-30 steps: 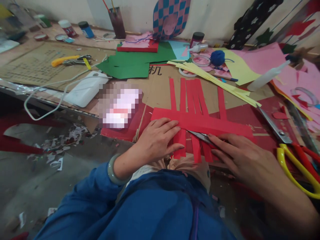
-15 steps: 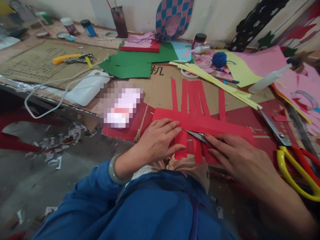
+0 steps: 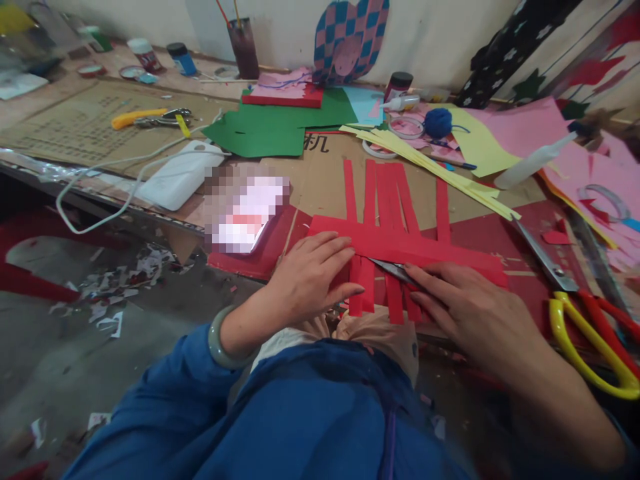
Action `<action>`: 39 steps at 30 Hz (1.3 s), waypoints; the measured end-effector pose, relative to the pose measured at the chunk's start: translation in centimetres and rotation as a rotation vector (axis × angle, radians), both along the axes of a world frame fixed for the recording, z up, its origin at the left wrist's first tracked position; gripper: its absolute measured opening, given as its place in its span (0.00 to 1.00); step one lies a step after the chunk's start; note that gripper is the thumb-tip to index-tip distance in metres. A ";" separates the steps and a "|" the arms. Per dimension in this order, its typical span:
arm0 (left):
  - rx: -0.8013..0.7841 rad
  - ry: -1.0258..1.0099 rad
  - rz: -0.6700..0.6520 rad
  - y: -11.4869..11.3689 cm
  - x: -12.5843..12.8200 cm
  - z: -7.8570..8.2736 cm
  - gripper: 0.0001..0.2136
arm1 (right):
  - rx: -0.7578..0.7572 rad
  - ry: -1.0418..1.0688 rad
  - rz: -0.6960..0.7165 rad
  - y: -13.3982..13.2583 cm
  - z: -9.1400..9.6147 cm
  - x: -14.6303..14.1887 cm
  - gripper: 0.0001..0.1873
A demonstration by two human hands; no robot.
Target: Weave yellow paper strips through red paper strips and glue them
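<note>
My left hand (image 3: pixel 307 273) lies flat with fingers stretched out on the left end of a wide red paper band (image 3: pixel 425 250) that crosses several upright red paper strips (image 3: pixel 383 193). My right hand (image 3: pixel 470 310) rests to the right of it, fingers extended over the strips' lower ends, touching a thin grey metal blade (image 3: pixel 393 269) that lies between the two hands. Whether the right hand grips the blade is unclear. A green bangle (image 3: pixel 217 340) sits on my left wrist.
Yellow-and-red-handled scissors (image 3: pixel 585 320) lie at the right. Yellow paper strips (image 3: pixel 440 170), green paper (image 3: pixel 270 130), pink sheets (image 3: pixel 520 123), blue yarn ball (image 3: pixel 439 122), glue bottle (image 3: pixel 533 160), white power bank (image 3: pixel 180 177) with cable, and jars crowd the cardboard-covered table (image 3: pixel 75 127). Scraps litter the floor at left.
Both hands stay on the red strips, almost still. The view has shifted slightly; my right fingers have slid a little leftward along the blade.
</note>
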State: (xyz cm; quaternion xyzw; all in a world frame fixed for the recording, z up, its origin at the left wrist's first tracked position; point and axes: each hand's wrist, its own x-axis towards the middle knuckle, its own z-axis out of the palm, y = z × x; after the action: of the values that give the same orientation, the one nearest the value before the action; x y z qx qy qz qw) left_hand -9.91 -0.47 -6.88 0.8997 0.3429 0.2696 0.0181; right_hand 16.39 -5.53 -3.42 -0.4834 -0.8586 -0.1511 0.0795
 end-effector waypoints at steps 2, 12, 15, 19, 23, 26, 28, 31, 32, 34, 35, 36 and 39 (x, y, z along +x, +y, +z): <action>0.006 -0.002 0.020 0.0 -0.4 -0.1 0.26 | -0.006 0.002 0.001 0.0 -0.1 0.1 0.18; -0.023 0.074 0.070 0.0 -0.2 -0.5 0.26 | -0.017 -0.024 0.004 0.1 0.0 0.1 0.18; -0.026 0.073 0.060 0.1 -0.3 -0.5 0.27 | 0.006 -0.019 0.010 0.0 0.0 0.3 0.18; -0.005 0.068 0.059 0.1 -0.3 -0.6 0.27 | 0.005 -0.026 0.010 0.1 0.1 -0.1 0.19; -0.007 0.056 0.059 0.1 -0.3 -0.6 0.27 | -0.013 -0.028 0.016 0.0 0.1 -0.1 0.19; -0.035 0.073 0.057 0.0 -0.3 -0.6 0.27 | -0.013 -0.015 0.018 0.0 0.0 0.0 0.17; -0.051 0.082 0.060 0.0 -0.3 -0.6 0.27 | -0.012 -0.021 0.017 0.1 -0.1 -0.2 0.16; -0.058 0.080 0.069 -0.1 -0.2 -0.6 0.27 | -0.007 -0.032 0.022 0.3 -0.3 -0.6 0.17; -0.054 0.076 0.070 -0.1 -0.2 -0.6 0.27 | -0.007 -0.033 0.024 0.4 -0.3 -0.7 0.17; -0.038 0.058 0.055 -0.1 -0.3 -0.6 0.27 | -0.016 -0.035 0.023 0.5 -0.4 -0.7 0.18; -0.027 0.042 0.045 -0.1 -0.5 -0.5 0.27 | -0.021 -0.036 0.020 0.5 -0.4 -0.6 0.18; -0.013 0.022 0.040 -0.2 -0.7 -0.5 0.27 | -0.026 -0.038 0.015 0.5 -0.4 -0.5 0.18; 0.033 -0.023 0.075 -0.2 -1.4 -0.6 0.27 | -0.029 -0.044 0.006 0.5 -0.3 -0.2 0.18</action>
State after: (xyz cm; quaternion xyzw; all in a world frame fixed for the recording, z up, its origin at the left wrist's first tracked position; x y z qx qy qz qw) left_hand -11.32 -0.64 -7.49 0.8832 0.3718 0.2859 -0.0032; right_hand 16.16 -4.98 -3.74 -0.4786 -0.8637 -0.1488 0.0541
